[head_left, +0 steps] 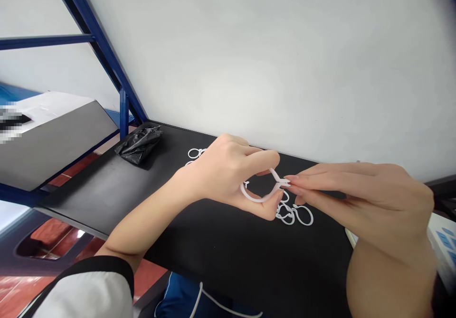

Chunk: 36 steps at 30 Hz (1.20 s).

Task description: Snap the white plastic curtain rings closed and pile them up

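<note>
A white plastic ring clip (261, 199) is held up over the black table (221, 247), between both hands. My left hand (231, 171) curls around the round part, its fingers above and thumb below. The thumb and fingertips of my right hand (366, 194) pinch the clip's two small tabs on the right side. Beneath the hands lie several similar white rings (312, 218), partly covered by the fingers. More white rings (189, 154) lie behind my left wrist, mostly hidden.
A crumpled black plastic bag (140, 143) lies at the table's far left corner. A blue metal frame (103, 42) rises there, against the white wall (267, 61). Farther left is a grey panel (64, 142). A white object with blue marks (443, 237) stands at the right edge.
</note>
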Motion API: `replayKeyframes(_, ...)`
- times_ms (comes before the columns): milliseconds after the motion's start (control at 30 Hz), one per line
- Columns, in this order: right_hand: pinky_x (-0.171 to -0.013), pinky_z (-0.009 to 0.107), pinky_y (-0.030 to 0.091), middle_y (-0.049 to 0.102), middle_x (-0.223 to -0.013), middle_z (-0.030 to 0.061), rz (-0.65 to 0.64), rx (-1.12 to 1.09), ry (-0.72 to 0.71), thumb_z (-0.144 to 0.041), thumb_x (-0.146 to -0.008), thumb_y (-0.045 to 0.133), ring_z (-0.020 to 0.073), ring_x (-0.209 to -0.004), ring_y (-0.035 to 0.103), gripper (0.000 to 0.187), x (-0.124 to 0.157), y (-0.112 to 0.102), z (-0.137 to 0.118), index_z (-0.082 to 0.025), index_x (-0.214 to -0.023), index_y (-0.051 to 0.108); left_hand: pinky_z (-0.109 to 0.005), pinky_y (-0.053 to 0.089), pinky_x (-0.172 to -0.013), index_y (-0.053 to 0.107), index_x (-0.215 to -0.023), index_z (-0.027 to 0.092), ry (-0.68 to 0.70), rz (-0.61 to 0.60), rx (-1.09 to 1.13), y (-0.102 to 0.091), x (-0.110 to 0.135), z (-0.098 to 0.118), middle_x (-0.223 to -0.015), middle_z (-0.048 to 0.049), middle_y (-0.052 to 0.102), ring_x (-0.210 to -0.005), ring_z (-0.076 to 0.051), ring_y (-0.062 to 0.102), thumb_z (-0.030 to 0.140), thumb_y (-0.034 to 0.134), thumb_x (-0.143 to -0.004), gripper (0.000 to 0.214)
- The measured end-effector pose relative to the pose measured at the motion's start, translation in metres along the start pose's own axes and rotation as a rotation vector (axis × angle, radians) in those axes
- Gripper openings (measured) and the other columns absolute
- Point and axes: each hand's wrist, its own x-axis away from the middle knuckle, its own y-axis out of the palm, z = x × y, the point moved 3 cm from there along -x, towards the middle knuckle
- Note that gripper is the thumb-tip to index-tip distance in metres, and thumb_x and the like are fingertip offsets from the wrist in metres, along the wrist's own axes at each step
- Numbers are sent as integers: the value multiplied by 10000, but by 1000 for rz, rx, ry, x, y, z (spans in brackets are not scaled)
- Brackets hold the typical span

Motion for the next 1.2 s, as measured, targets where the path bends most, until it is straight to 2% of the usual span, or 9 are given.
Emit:
replayKeyframes(567,-484,261,574,731,-706,-40,-13,18,9,-54,-812,680,161,-621,709,227,-2,-2,-4,-275,-861,696,-251,212,-402,386,-635,210,1,-11,24,0,1,0,-488,93,280,-462,-67,211,309,536,-735,205)
replayKeyframes(1200,-483,256,574,731,-700,-32,-21,39,-8,-60,-831,656,162,-619,708,224,-3,-2,-5,-278,-866,692,-242,199,-398,383,-626,205,-2,6,72,2,1,-1,-502,92,253,-470,-63,195,300,541,-732,213)
